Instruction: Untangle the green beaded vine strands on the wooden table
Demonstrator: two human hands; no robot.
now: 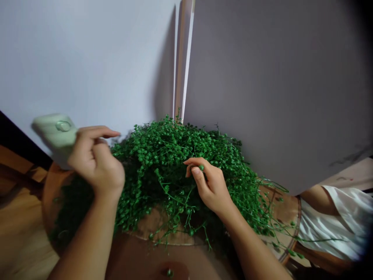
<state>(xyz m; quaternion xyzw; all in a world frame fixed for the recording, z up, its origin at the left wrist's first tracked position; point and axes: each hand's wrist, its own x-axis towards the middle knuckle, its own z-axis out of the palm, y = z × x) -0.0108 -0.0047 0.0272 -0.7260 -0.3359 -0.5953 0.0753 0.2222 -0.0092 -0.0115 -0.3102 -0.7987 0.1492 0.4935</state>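
A big mound of trailing green plant [175, 151] with small round leaves spreads over a round wooden table [159, 223]. My right hand [211, 182] is at the front middle of the foliage, its thumb and index finger closed on a green stem. On the left, my left hand [97, 155] is raised beside the plant, index finger stretched out and the other fingers curled. A pale green case-like object [56, 130], blurred, shows just behind that hand; whether the hand touches it cannot be made out.
White panels [96, 58] and grey panels [271, 85] stand behind the plant, meeting at a vertical strip. At the right edge is a person's white sleeve [346, 217] and arm. Long stems hang over the table's right side.
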